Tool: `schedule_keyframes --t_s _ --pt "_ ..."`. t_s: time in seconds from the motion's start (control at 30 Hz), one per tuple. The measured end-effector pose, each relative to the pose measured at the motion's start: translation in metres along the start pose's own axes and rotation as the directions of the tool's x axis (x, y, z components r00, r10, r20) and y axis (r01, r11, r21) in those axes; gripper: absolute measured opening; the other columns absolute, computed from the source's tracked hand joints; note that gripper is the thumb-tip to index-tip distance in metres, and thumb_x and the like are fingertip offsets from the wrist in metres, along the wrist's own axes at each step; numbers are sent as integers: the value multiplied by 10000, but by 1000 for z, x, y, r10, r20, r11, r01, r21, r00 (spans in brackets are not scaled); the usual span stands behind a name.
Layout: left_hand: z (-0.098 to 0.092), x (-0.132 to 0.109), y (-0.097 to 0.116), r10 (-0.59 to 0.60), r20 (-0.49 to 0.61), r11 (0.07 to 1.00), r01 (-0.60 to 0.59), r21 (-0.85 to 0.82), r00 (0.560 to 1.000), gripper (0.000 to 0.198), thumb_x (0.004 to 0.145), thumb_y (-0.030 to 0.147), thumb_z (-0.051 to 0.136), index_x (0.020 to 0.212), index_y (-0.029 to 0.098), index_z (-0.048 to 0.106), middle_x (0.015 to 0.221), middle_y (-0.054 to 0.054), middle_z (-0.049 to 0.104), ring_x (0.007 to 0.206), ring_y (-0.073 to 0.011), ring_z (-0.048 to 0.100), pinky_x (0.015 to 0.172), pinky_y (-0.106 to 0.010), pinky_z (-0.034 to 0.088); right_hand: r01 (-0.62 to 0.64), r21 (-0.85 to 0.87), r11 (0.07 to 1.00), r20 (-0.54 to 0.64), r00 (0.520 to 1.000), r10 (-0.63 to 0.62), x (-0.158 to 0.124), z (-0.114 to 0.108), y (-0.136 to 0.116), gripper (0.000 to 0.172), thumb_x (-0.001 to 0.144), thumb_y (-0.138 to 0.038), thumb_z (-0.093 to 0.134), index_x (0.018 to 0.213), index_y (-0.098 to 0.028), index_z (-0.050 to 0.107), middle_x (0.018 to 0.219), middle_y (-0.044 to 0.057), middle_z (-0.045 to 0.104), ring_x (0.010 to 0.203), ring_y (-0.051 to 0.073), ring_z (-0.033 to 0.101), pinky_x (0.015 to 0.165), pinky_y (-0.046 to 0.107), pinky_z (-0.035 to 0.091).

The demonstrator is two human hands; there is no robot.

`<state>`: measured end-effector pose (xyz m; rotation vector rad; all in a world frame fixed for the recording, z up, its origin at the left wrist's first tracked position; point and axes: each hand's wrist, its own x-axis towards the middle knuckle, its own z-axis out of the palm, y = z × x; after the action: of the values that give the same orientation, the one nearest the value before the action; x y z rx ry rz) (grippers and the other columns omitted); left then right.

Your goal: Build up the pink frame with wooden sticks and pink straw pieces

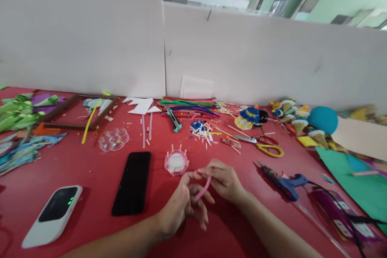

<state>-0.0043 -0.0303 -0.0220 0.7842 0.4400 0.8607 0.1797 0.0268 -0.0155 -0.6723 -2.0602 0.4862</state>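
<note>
Between my two hands is a pink pipe cleaner, bent into a curve. My left hand pinches one part of it with thumb and forefinger, its other fingers loosely curled underneath. The fingertips of my right hand are closed on the pipe cleaner from the other side, close to the left fingertips. Just beyond my hands stands a small pink ring-shaped piece with a white base and several short wooden pegs upright around its rim.
A black phone and a white device lie to the left. To the right are a glue gun, a purple power strip and yellow-handled scissors. Behind are a box cutter, colored pipe cleaners and cut bits.
</note>
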Motion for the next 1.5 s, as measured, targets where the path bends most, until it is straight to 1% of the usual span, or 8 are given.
schedule_keyframes --t_s 0.13,0.3,0.43,0.67,0.83,0.97,1.17,1.5 --pt "-1 1 -7 -61 -133 998 58 -21 989 642 770 820 462 959 206 454 768 -39 685 483 -129 611 472 -266 523 47 27 999 75 996 -49 0 1 0 406 918 -98 480 1220 -303 657 777 40 662 690 152 605 600 264 498" --pt "2 6 -10 -160 -383 985 171 -6 910 666 669 846 555 774 196 456 521 29 582 369 -107 521 377 -222 465 54 64 996 156 986 -64 1 4 -6 356 931 -100 451 1123 -282 690 749 32 639 670 145 554 604 265 457" --pt "4 9 -6 -128 -444 983 173 63 887 614 637 769 673 721 200 458 477 78 518 333 -79 463 351 -201 443 63 70 996 180 981 -75 3 4 -9 337 960 -133 426 1087 -281 700 737 29 632 658 142 549 599 261 445" --pt "7 7 5 -89 -434 983 150 109 896 603 628 731 712 682 189 455 505 71 542 366 -64 478 406 -212 474 58 -35 998 119 992 -53 -1 -5 6 394 955 -136 473 1293 -295 597 802 34 668 700 158 571 614 269 457" --pt "7 5 7 -172 -415 968 231 96 893 608 604 715 734 715 183 463 580 38 607 415 -85 544 448 -227 483 51 -46 998 106 993 -46 -2 -6 10 358 967 -130 462 1244 -287 625 806 26 634 733 145 553 654 266 447" --pt "4 4 6 -261 -387 941 323 103 884 655 622 775 661 840 180 497 664 -21 681 487 -132 616 464 -242 484 61 -30 998 183 982 -54 -1 -3 2 296 987 -180 434 1113 -272 686 821 32 605 751 142 529 658 264 429" --pt "1 4 2 -264 -299 898 347 271 917 694 708 853 481 917 193 425 578 -22 669 394 -95 551 367 -156 306 146 -132 980 285 953 -104 2 -3 -3 327 1003 -189 392 1158 -283 665 832 27 610 736 146 500 667 292 393" --pt "5 5 1 -240 -352 916 331 226 905 831 656 841 564 1142 219 301 567 80 595 345 -100 495 334 -192 389 177 -356 918 401 916 -21 5 4 -16 411 930 -129 396 1306 -157 561 857 69 581 776 201 473 754 363 390"
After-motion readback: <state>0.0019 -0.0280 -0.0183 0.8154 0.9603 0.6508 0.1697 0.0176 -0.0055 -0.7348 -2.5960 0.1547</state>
